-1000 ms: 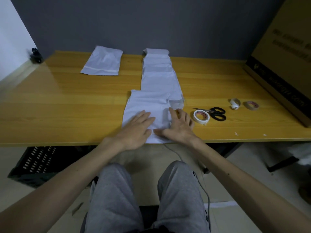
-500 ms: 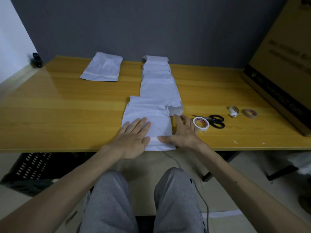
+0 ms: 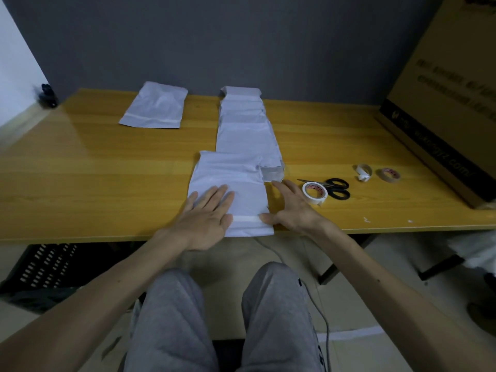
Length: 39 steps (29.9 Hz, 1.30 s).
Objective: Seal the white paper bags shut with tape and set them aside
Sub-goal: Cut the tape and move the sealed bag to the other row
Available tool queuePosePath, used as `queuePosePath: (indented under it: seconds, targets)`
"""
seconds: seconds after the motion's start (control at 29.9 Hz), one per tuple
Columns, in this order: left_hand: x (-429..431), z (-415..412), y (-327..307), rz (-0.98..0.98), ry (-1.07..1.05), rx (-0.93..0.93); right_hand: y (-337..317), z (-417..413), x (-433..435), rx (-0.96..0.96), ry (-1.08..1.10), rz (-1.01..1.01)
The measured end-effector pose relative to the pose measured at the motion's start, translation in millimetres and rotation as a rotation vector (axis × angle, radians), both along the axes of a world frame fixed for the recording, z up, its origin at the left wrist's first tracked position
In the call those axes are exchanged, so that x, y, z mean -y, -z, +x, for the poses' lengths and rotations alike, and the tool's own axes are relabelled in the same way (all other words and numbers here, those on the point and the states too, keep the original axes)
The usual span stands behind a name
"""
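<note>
A white paper bag (image 3: 230, 178) lies flat at the front edge of the wooden table (image 3: 94, 183), with a strip of tape (image 3: 245, 218) across its near end. My left hand (image 3: 206, 218) rests flat on the bag's left half, fingers straight. My right hand (image 3: 292, 208) lies at the bag's right edge, thumb pressing the end of the tape strip, fingers spread on the table. Behind it lies a row of overlapping white bags (image 3: 245, 130). One taped bag (image 3: 155, 108) sits apart at the back left. A white tape roll (image 3: 314, 192) lies just right of my right hand.
Black-handled scissors (image 3: 335, 187) lie behind the tape roll. Two small tape rolls (image 3: 364, 172) (image 3: 390, 175) sit further right. A large cardboard box (image 3: 442, 103) leans over the table's right end. A black crate (image 3: 40, 272) stands under the table at left.
My right hand has slid right, off the bag to its right edge, uncovering the tape strip. My left hand has stayed flat on the bag. The view has tilted down a little.
</note>
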<state>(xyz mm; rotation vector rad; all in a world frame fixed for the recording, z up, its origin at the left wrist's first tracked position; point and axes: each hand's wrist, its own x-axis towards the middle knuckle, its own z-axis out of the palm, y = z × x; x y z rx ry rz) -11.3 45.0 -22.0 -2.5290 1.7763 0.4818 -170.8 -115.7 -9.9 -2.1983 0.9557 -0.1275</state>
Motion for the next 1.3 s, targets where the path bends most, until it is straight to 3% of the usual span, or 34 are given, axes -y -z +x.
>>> queuePosePath:
  seconds: [0.47, 0.93, 1.07, 1.3]
  targets:
    - [-8.6, 8.3, -2.9, -0.037, 0.033, -0.048, -0.9, -6.0, 3.7, 0.034, -0.015, 0.004]
    - [-32.5, 39.7, -8.5, 0.044, -0.104, -0.065, 1.7, -5.2, 4.1, 0.024, -0.016, -0.023]
    - [-37.4, 45.7, -10.6, 0.021, -0.088, -0.136, 1.3, -5.1, 2.8, 0.026, -0.01, -0.016]
    - [-42.0, 75.8, -13.6, -0.026, -0.052, -0.42, -0.7, -7.2, 1.8, -0.034, -0.035, -0.059]
